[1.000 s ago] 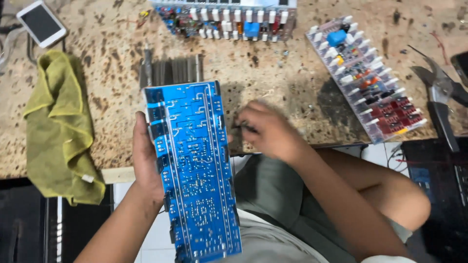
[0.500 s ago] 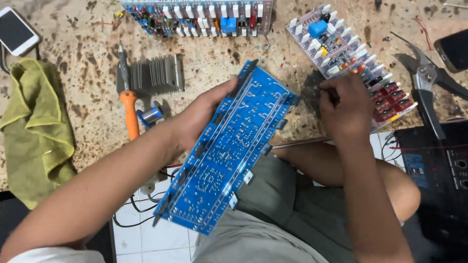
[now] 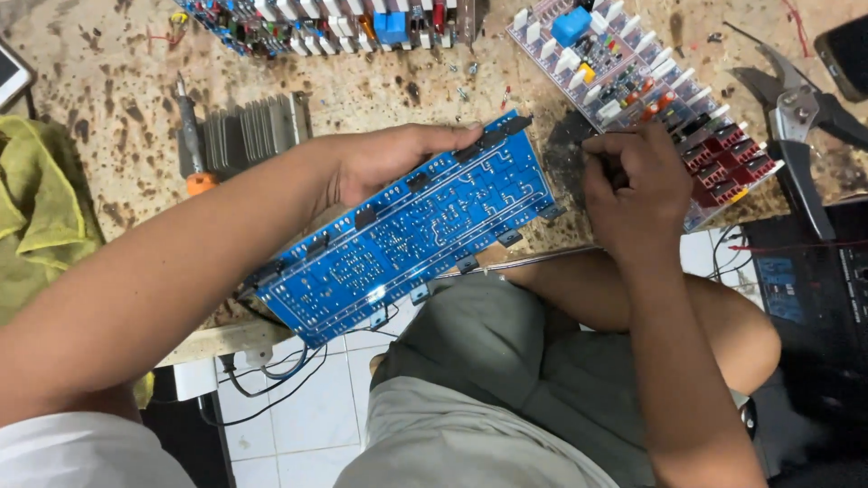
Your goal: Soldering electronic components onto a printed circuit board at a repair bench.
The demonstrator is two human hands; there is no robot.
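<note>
My left hand (image 3: 384,158) grips the far long edge of a long blue circuit board (image 3: 407,230), solder side up, tilted across the front edge of the speckled stone worktop (image 3: 108,81). My right hand (image 3: 633,190) is closed over a small dark part, resting on the worktop between the blue board and a white circuit board (image 3: 633,72) with red, blue and white components. What exactly the right fingers pinch is hidden.
A second populated board (image 3: 325,23) lies at the back edge. A finned metal heatsink (image 3: 253,131) and an orange-handled screwdriver (image 3: 192,145) sit at left, with a yellow-green cloth (image 3: 36,208) and a phone (image 3: 9,77). Pliers (image 3: 796,126) lie at right. Cables hang over white floor tiles (image 3: 316,407).
The blue board has swung from upright to a diagonal, then flatter across the worktop edge. My right hand moved right, away from the board, to beside the white board.
</note>
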